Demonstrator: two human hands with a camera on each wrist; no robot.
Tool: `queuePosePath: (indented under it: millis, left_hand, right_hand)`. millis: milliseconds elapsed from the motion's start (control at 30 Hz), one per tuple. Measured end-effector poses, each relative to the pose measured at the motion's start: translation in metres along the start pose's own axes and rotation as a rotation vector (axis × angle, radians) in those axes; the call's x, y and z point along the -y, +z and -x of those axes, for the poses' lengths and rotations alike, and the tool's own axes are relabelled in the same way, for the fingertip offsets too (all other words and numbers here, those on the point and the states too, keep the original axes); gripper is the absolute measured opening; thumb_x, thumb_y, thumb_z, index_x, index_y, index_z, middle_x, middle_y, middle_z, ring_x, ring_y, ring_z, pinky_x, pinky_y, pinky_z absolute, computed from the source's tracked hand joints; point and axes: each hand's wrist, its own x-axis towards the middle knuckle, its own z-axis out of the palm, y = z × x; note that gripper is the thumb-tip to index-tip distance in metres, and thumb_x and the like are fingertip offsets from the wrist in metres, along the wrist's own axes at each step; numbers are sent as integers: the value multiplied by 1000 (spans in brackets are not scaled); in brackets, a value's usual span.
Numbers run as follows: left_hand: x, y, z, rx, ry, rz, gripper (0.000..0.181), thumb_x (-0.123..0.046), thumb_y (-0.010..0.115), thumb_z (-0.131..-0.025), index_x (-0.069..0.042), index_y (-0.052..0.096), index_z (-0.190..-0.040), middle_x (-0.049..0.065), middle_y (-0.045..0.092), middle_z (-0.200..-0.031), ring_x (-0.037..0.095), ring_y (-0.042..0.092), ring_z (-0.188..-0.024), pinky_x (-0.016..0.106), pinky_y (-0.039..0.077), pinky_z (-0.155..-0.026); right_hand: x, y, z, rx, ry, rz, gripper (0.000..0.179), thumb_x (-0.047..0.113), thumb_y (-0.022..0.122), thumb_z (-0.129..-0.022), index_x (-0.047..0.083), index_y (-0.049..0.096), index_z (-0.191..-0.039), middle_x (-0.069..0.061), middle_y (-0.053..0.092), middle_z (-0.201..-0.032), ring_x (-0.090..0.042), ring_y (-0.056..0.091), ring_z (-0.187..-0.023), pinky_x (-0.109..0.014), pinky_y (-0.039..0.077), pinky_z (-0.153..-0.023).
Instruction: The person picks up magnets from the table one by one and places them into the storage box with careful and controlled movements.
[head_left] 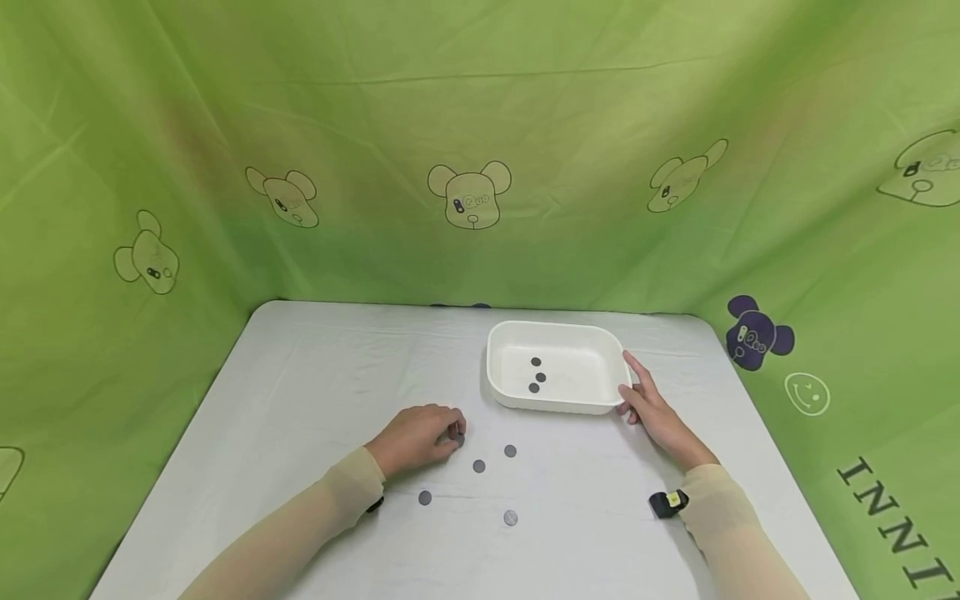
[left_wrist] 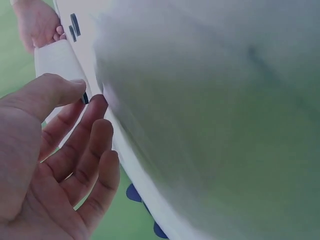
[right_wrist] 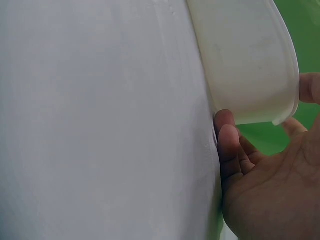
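Observation:
My left hand [head_left: 420, 437] pinches a small dark grey disc [head_left: 460, 440] between thumb and fingertips, low over the white table. In the left wrist view that disc [left_wrist: 85, 98] shows as a thin dark edge at the thumb tip. At its right end, a white rectangular dish [head_left: 558, 406] is held by my right hand [head_left: 660, 421], thumb at the rim and fingers beside and under the end. Three similar discs [head_left: 541, 377] lie inside the dish. Between my hands, several more discs [head_left: 479, 466] are spread on the table, one of them lighter grey [head_left: 511, 517].
The table [head_left: 337, 350] has a white cloth and rounded far corners. Green curtains [head_left: 480, 108] with printed bear heads hang behind it and along both sides. A black wrist device [head_left: 667, 503] with a yellow label sits at my right sleeve.

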Motion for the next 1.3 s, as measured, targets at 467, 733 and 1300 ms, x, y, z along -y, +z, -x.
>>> queuePosePath:
  millis: [467,733,1300]
  left_hand:
    - [9,-3,-1,-35,-14,128,17,-14,77,-97,-22,69,-110,-15,67,-92,4,57,-77,25,50,-73]
    - [13,-7,-4,-48,-53,209,17,-13,76,-98,-23,69,-109,-15,68,-90,1,55,-72,24,49,-70]
    - [18,-22,-17,-129,-104,317,15,-21,76,-102,-27,69,-114,-15,70,-95,5,62,-84,28,53,-75]
  right_hand:
    - [0,-1,0,5,-11,0,69,28,37,-119,19,-6,-173,-15,55,-107,-20,52,-85,-27,47,-75]
    - [-2,-1,-1,2,-5,4,70,31,37,-119,22,-6,-173,-15,54,-108,-20,51,-87,-26,47,-75]
    - [-3,0,-1,2,6,4,70,31,37,-119,23,-7,-173,-15,55,-109,-21,52,-88,-26,47,-75]
